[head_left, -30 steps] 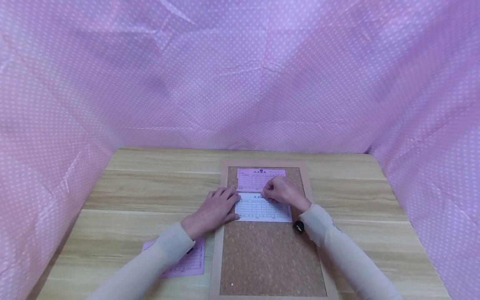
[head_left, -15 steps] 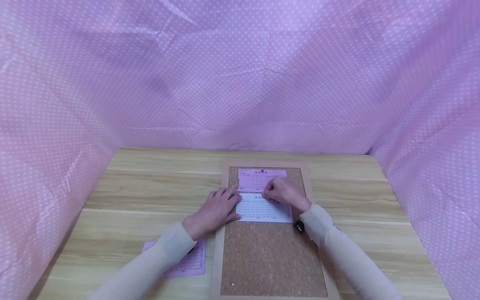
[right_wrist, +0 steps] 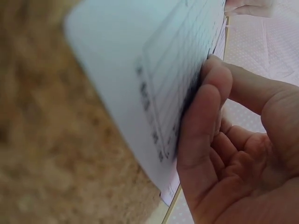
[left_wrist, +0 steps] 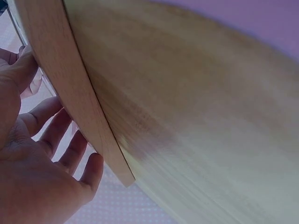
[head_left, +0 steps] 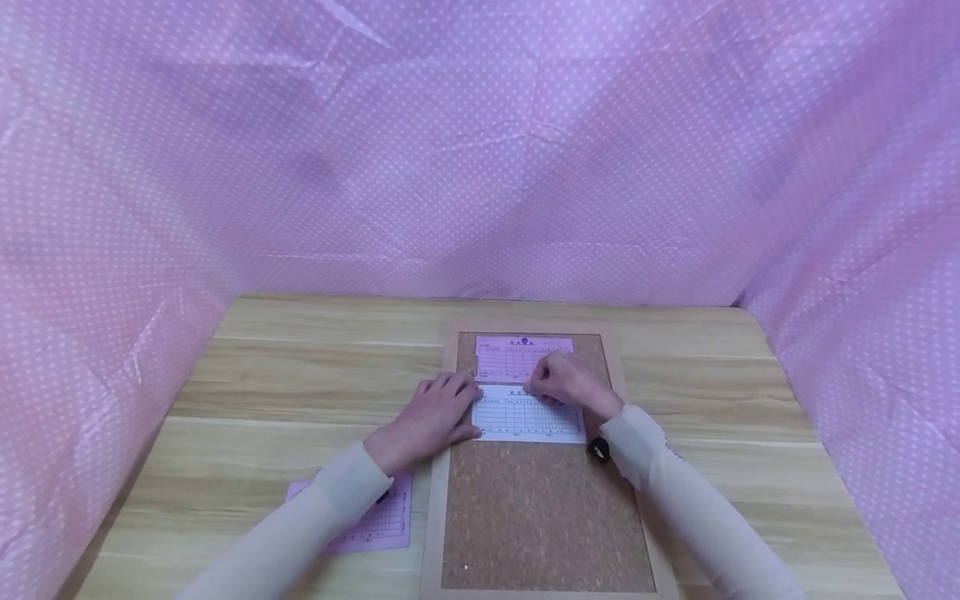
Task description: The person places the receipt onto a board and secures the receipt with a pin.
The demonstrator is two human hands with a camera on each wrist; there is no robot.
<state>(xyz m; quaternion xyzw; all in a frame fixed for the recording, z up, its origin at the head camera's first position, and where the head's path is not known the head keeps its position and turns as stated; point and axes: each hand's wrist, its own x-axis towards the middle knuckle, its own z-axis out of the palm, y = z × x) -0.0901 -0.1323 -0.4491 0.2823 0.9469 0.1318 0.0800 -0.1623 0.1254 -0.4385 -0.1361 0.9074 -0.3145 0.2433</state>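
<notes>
A white printed form slip (head_left: 517, 415) lies on the corkboard (head_left: 547, 517), just below a pink form slip (head_left: 501, 360) held by a purple push pin (head_left: 524, 341). My left hand (head_left: 427, 419) rests across the board's left frame, its fingertips and thumb on the white slip's left edge. At that slip's top middle, my right hand (head_left: 566, 383) pinches a small thing between thumb and forefinger; it looks like a push pin, mostly hidden by the fingertips. Close up in the right wrist view, the right hand's remaining fingers are curled in beside the white slip.
Another pink form slip (head_left: 386, 521) lies on the wooden table (head_left: 300, 375), partly under the left sleeve. A black round object (head_left: 598, 450) sits by the right cuff. Pink dotted cloth (head_left: 480, 167) hangs behind and at both sides.
Almost nothing differs. Both hands stay in place on the white slip, with only a very slight shift of the right hand and wrist.
</notes>
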